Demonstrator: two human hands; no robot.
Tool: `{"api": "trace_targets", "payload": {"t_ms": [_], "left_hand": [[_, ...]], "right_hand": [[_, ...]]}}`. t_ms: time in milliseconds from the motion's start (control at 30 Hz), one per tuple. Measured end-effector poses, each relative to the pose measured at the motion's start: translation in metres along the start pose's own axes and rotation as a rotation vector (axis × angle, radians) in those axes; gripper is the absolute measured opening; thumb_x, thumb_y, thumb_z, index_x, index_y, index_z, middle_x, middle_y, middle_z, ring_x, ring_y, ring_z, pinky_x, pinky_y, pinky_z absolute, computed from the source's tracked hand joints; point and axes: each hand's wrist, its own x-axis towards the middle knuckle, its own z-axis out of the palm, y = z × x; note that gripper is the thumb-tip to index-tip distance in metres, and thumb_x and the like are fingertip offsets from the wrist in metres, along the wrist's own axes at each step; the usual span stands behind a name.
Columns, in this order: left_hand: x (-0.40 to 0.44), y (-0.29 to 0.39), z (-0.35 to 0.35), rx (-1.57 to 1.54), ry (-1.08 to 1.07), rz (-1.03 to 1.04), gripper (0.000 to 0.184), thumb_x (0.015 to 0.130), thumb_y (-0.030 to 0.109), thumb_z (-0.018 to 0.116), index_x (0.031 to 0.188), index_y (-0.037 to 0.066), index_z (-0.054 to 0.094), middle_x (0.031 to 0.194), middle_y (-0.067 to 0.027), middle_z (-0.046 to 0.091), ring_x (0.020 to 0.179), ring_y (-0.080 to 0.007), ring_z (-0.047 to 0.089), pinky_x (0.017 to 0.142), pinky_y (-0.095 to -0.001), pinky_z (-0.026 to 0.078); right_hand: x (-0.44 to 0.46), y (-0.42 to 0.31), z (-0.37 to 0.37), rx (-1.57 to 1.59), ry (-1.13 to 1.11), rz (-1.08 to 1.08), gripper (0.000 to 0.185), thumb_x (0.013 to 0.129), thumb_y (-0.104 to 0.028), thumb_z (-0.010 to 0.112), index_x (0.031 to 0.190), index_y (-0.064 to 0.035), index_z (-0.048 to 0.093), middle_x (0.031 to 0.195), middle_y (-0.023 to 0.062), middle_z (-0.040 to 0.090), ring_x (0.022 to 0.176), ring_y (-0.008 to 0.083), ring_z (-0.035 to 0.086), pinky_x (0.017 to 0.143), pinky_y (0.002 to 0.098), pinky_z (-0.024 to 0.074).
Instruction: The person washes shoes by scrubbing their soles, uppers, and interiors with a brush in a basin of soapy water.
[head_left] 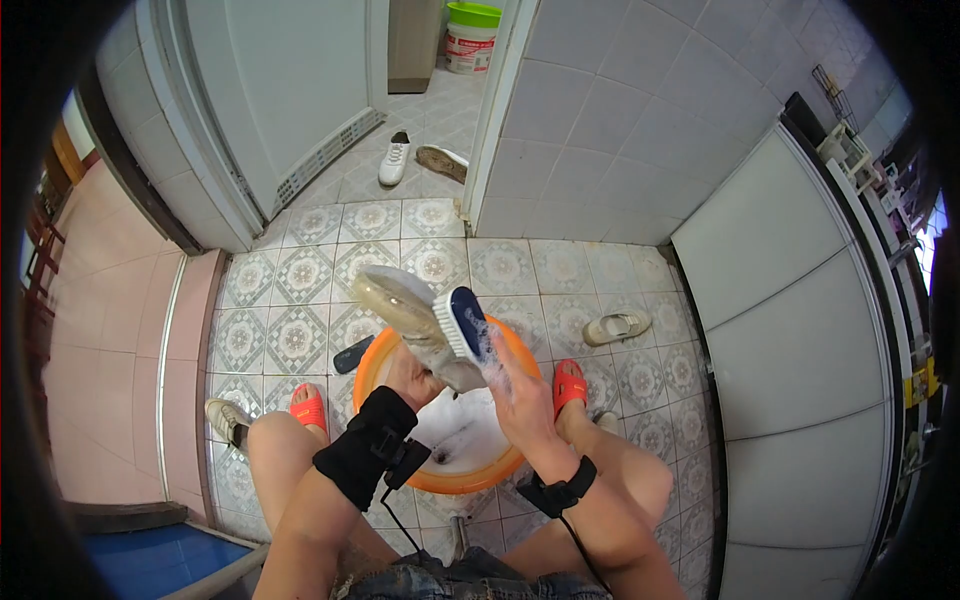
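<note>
My left hand (408,376) is closed around a wet, pale shoe (400,305), held tilted above an orange basin (475,484) with its sole facing up. In my right hand (522,400) is a dark blue scrub brush (464,320) with white bristles. The bristles face the shoe's side and appear to touch it or lie very near. Suds cling to the brush and to my right fingers. White foamy water (455,430) fills the basin between my knees, and a dark patch shows in it.
A light shoe (617,328) lies at right on the tiled floor, a sneaker (230,421) at left. A dark object (353,354) rests beside the basin. Beyond the doorway are a white shoe (395,160), an overturned shoe (442,162) and a bucket (470,45). Cabinets (775,270) line the right.
</note>
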Motion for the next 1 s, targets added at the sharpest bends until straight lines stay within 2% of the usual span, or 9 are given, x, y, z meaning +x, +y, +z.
{"api": "trace_targets", "payload": {"t_ms": [67,167,367,467,600,733,767,900,1000], "left_hand": [[0.001,0.004,0.003,0.602,-0.007,0.110,0.036,0.092,0.028,0.038,0.119,0.004,0.041,0.120,-0.0085,0.048,0.110,-0.0233,0.047,0.095,-0.0383,0.038],[0.005,0.005,0.003,-0.768,0.304,-0.355,0.047,0.092,0.041,0.032,0.122,0.006,0.041,0.124,-0.0092,0.046,0.112,-0.0243,0.046,0.097,-0.0412,0.034],[-0.001,-0.002,0.016,-0.630,0.395,-0.411,0.047,0.093,0.041,0.032,0.121,0.004,0.041,0.121,-0.0089,0.048,0.111,-0.0232,0.046,0.096,-0.0394,0.035],[-0.001,0.005,0.026,-0.621,0.384,-0.441,0.045,0.093,0.038,0.031,0.121,0.004,0.041,0.119,-0.0086,0.049,0.109,-0.0225,0.048,0.097,-0.0378,0.035],[-0.004,-0.011,0.002,-0.523,0.333,-0.397,0.045,0.094,0.037,0.029,0.122,0.003,0.040,0.121,-0.0092,0.048,0.111,-0.0229,0.046,0.097,-0.0375,0.035],[0.002,0.018,0.020,-0.584,0.315,-0.416,0.045,0.094,0.037,0.027,0.122,0.004,0.042,0.121,-0.0087,0.049,0.110,-0.0223,0.047,0.097,-0.0382,0.035],[0.003,0.021,0.024,-0.572,0.347,-0.427,0.046,0.094,0.038,0.026,0.122,0.004,0.042,0.121,-0.0079,0.049,0.111,-0.0224,0.047,0.098,-0.0378,0.034],[0.000,0.006,0.015,-0.609,0.394,-0.434,0.047,0.094,0.039,0.027,0.121,0.004,0.043,0.121,-0.0073,0.049,0.111,-0.0229,0.047,0.098,-0.0375,0.033],[-0.003,0.000,0.011,-0.588,0.274,-0.393,0.047,0.094,0.041,0.026,0.121,0.006,0.044,0.121,-0.0068,0.049,0.110,-0.0227,0.047,0.097,-0.0375,0.034]], "right_hand": [[-0.001,0.004,0.001,-0.052,0.031,0.099,0.049,0.082,-0.009,0.053,0.129,-0.0127,0.039,0.093,0.0214,0.059,0.073,0.0323,0.061,0.061,0.0354,0.0461],[0.001,0.021,0.010,-0.050,0.248,-0.016,0.050,0.082,-0.008,0.051,0.130,-0.0150,0.038,0.083,0.0198,0.061,0.068,0.0329,0.060,0.059,0.0360,0.0457],[-0.023,0.012,0.024,-0.352,-0.295,0.254,0.051,0.083,-0.013,0.047,0.132,-0.0213,0.035,0.060,0.0181,0.056,0.054,0.0352,0.056,0.050,0.0421,0.0423],[-0.003,0.055,0.030,-0.317,0.003,0.285,0.052,0.082,-0.012,0.045,0.132,-0.0225,0.034,0.061,0.0195,0.056,0.055,0.0355,0.056,0.051,0.0435,0.0430],[-0.028,-0.009,0.022,-0.244,-0.358,0.212,0.052,0.082,-0.012,0.046,0.132,-0.0233,0.035,0.061,0.0213,0.056,0.056,0.0356,0.057,0.050,0.0440,0.0422],[-0.004,0.046,0.023,-0.371,-0.066,0.161,0.052,0.081,-0.010,0.046,0.130,-0.0235,0.037,0.058,0.0190,0.055,0.056,0.0348,0.057,0.051,0.0437,0.0433],[0.007,0.031,0.014,-0.415,-0.192,0.383,0.051,0.082,-0.013,0.046,0.130,-0.0236,0.037,0.058,0.0188,0.054,0.057,0.0344,0.057,0.052,0.0436,0.0440],[-0.028,-0.016,0.018,-0.267,-0.424,0.222,0.051,0.083,-0.014,0.045,0.132,-0.0207,0.033,0.060,0.0201,0.055,0.058,0.0343,0.058,0.052,0.0451,0.0431],[-0.011,0.020,0.013,-0.414,-0.274,0.204,0.054,0.080,-0.012,0.045,0.133,-0.0200,0.032,0.059,0.0198,0.055,0.056,0.0342,0.057,0.051,0.0455,0.0434]]}}
